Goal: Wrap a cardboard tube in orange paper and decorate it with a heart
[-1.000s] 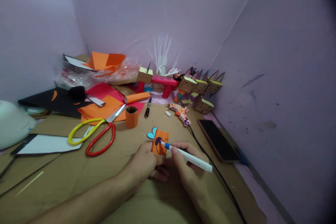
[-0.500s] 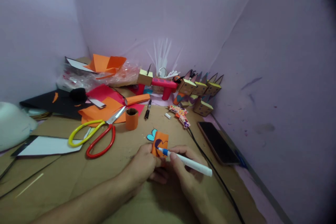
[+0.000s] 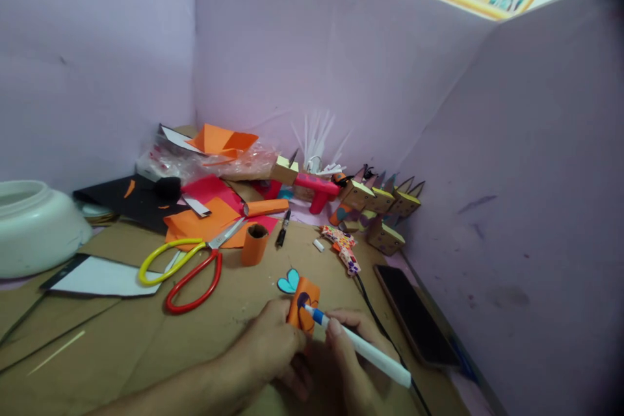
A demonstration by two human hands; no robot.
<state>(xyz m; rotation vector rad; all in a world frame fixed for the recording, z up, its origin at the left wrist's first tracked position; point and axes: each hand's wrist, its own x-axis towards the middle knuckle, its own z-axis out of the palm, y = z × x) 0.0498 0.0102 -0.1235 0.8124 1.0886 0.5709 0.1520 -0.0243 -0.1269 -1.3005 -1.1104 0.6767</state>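
Observation:
Near the front of the cardboard-covered table, my left hand [image 3: 275, 344] grips a small orange roll [image 3: 312, 292] by its lower left side. A dark heart shape, partly coloured in, shows on the roll. My right hand [image 3: 353, 351] is closed round a white marker [image 3: 373, 352] with a blue band, its tip on the dark patch. A light blue paper heart [image 3: 288, 281] lies just beyond the roll. Behind it stands another orange tube [image 3: 254, 245], upright, beside scissors [image 3: 210, 260] with one yellow and one red handle.
A glue gun [image 3: 344, 250] trails a black cord past a phone [image 3: 414, 315] on the right. Cardboard box figures [image 3: 385, 237] stand at the back right. Coloured paper [image 3: 205, 221] and a plastic bag lie back left, near a white pot [image 3: 39, 231].
The camera view has tilted up, so the table things sit lower and a framed picture shows at the top. More of the heart's left part looks dark.

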